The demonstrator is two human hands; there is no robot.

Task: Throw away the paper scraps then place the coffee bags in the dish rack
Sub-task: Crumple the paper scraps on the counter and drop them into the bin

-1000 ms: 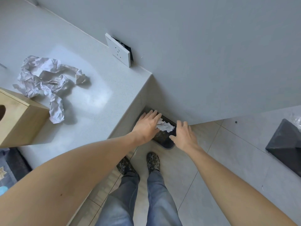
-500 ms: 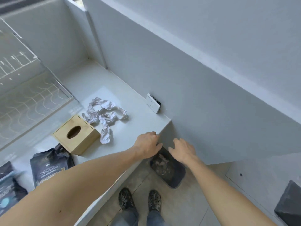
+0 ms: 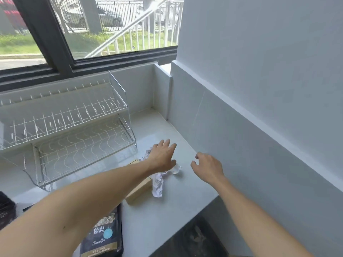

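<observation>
Crumpled white paper scraps (image 3: pixel 158 184) lie on the pale counter (image 3: pixel 178 199), partly hidden under my left hand (image 3: pixel 163 156), which hovers over them with fingers spread and holds nothing. My right hand (image 3: pixel 208 168) floats just right of the scraps, fingers curled loosely apart, empty. A dark coffee bag (image 3: pixel 104 236) lies flat near the counter's front edge, below my left forearm. Another dark bag (image 3: pixel 6 210) shows at the far left edge. The white wire dish rack (image 3: pixel 70 130) stands on the left of the counter, with two tiers and nothing in it.
A wooden tissue box (image 3: pixel 139 191) sits beside the scraps, mostly hidden by my left arm. A dark bin (image 3: pixel 194 238) stands on the floor below the counter's right end. A grey wall runs along the right; a window is behind the rack.
Both hands have risen from the floor bin, where a paper scrap was dropped, back over the counter. My view has tilted up from the floor toward the rack and window.
</observation>
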